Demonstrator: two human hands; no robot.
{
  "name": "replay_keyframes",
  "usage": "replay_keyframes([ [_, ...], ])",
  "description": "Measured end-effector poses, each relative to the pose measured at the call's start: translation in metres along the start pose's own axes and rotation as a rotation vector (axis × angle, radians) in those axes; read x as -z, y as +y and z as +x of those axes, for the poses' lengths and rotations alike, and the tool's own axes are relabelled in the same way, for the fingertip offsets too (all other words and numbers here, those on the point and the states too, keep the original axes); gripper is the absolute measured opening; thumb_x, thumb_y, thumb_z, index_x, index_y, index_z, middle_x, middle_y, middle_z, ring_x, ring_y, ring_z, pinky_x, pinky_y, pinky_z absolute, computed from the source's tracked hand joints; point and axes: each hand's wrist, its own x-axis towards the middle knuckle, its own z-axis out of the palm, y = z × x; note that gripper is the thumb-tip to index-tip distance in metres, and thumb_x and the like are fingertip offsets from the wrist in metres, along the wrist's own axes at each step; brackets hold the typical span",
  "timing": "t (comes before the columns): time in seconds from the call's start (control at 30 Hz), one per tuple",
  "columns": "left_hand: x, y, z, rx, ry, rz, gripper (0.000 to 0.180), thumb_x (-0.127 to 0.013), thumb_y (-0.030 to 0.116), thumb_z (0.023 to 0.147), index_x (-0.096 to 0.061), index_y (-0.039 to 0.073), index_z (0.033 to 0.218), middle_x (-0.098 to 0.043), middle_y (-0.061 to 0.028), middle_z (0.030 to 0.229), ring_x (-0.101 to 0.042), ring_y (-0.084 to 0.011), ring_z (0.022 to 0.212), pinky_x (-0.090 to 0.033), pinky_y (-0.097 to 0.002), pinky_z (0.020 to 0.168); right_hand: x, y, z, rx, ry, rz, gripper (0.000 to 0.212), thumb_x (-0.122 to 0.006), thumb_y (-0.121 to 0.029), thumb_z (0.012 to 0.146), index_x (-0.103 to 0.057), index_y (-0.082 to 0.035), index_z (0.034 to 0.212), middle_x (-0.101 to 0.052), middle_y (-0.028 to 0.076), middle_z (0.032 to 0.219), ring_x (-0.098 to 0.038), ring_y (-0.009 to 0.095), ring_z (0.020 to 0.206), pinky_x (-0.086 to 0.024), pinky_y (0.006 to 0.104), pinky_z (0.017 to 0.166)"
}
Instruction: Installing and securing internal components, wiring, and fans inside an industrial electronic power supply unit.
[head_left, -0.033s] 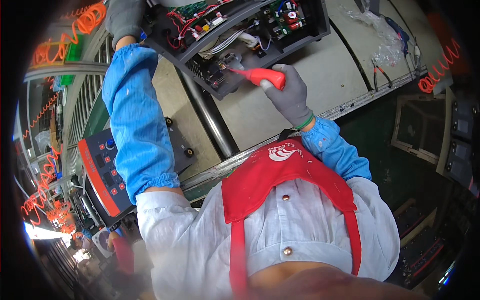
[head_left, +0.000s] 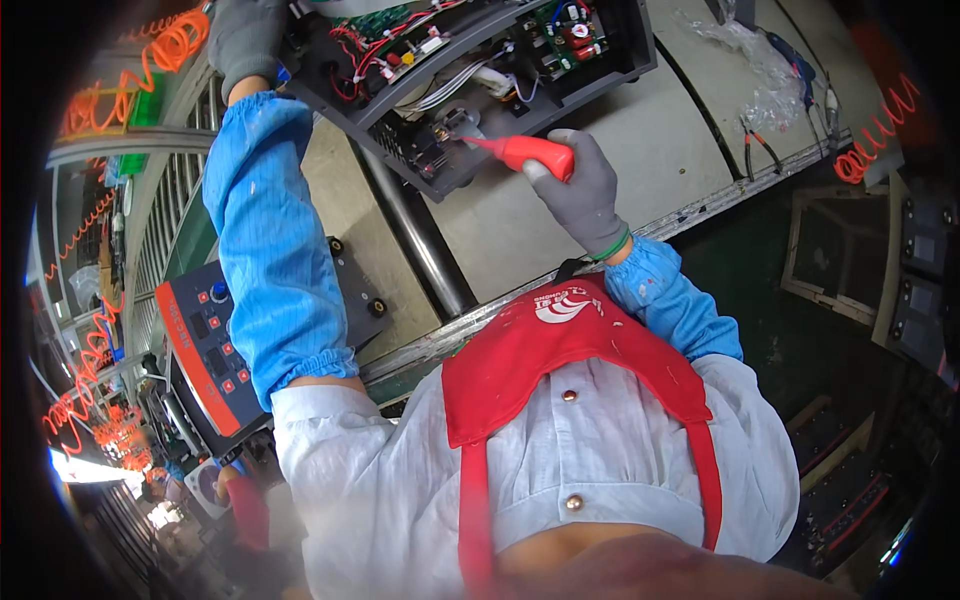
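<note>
My right hand (head_left: 580,195), in a grey glove, is closed around a red squeeze bottle (head_left: 535,156) with a long pointed nozzle. The bottle lies tilted, its tip pointing left into the near corner of an opened grey equipment housing (head_left: 440,185). Inside that housing are a bundle of white wires (head_left: 445,92), a green circuit board (head_left: 570,40) and red wires. At the upper left, my left hand (head_left: 248,40), also gloved in grey, is beside the housing's left end. Its fingers run into the top edge of the picture and do not show clearly.
A dark roller (head_left: 420,240) crosses the bench. On the right lie clear plastic wrap (head_left: 760,75) and red-handled pliers (head_left: 760,150). A control unit with an orange-edged panel (head_left: 205,345) stands left, below my left arm. Orange coiled hoses (head_left: 165,45) hang at the left; another person's red sleeve shows lower left.
The red bottle and my right hand have shifted very slightly to the right and down. My left hand stays by the housing.
</note>
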Motion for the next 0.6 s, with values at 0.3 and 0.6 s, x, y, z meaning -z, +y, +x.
replay_keyframes([
  [0.3,-0.01,-0.026,0.012,-0.003,-0.054,0.09,0.052,-0.05,0.029,0.085,-0.051,0.018,0.135,-0.064,-0.0154,0.126,-0.06,-0.0364,0.116,-0.046,-0.0444,0.096,0.084,-0.003,0.023,-0.463,0.209,0.426,0.039,-0.074,-0.026,0.082,-0.06,-0.003,0.109,-0.06,0.005,0.087,-0.059,0.012,0.074,-0.047,0.0256,0.06],
  [0.6,-0.004,-0.023,-0.004,-0.019,0.018,0.051,0.047,-0.052,0.027,0.088,-0.052,0.015,0.133,-0.065,-0.0115,0.126,-0.06,-0.0319,0.118,-0.045,-0.0409,0.098,0.212,0.134,0.039,-0.811,0.474,1.178,0.036,-0.061,-0.033,0.091,-0.055,-0.004,0.112,-0.058,0.009,0.085,-0.052,0.012,0.064,-0.042,0.0215,0.049],
])
